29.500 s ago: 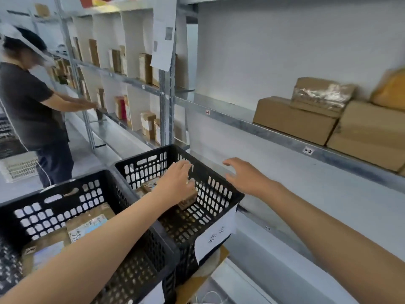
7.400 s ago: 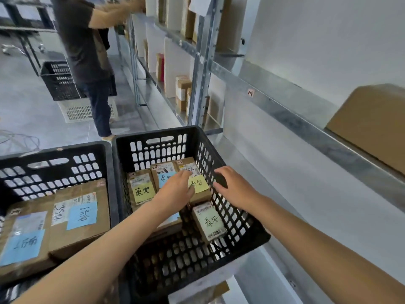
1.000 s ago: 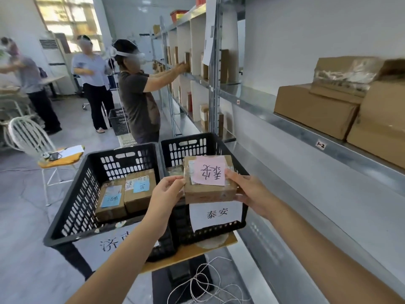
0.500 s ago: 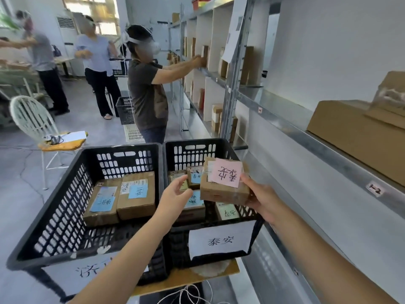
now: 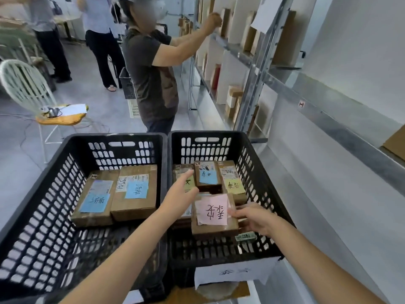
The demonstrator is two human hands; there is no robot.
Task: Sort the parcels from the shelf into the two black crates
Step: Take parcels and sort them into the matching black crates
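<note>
your right hand (image 5: 254, 218) pinches the right edge of the brown cardboard parcel with the pink handwritten note (image 5: 213, 217), lowering it into the right black plastic crate (image 5: 208, 145) near its front edge, likely its sorted destination, while your left hand (image 5: 182, 194) hovers relaxed, holding nothing, beside it.

Pink-tagged parcel (image 5: 213, 216) — level in rt crate (image 5: 256, 179)

Black crates (image 5: 260, 167), pink-labelled brown parcel (image 5: 213, 227)

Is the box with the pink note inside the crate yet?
Yes, inside. The pink-note box is in the right crate, below its rim, among other parcels.
</note>
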